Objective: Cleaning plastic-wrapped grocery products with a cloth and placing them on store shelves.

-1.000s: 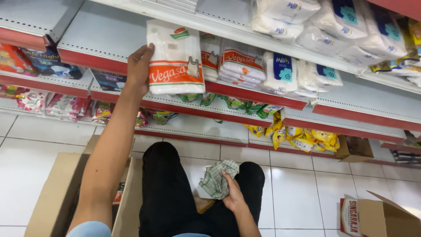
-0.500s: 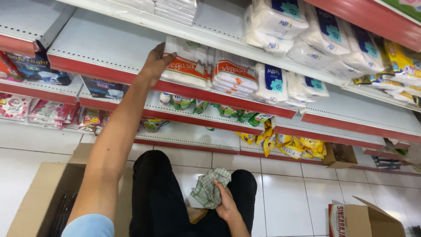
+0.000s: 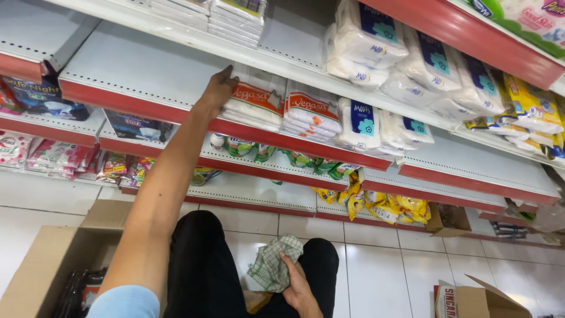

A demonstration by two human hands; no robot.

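Pack (image 3: 254,101) now pushed onto shelf (image 3: 135,73), was held upright before. Left hand (image 3: 218,89) flat against pack's left end, fingers apart. Right hand (image 3: 297,285) clamped on cloth (image 3: 272,265) at lap. Risk: pack near front edge, could slide off.

Yellow packets (image 3: 388,203) sit on the low shelf near four o'clock. White packs with blue labels (image 3: 376,121) lie at two o'clock. Pink and dark packets (image 3: 53,156) fill the shelves at nine o'clock. An open cardboard box (image 3: 44,265) stands on the white floor tiles (image 3: 376,277) at seven o'clock.
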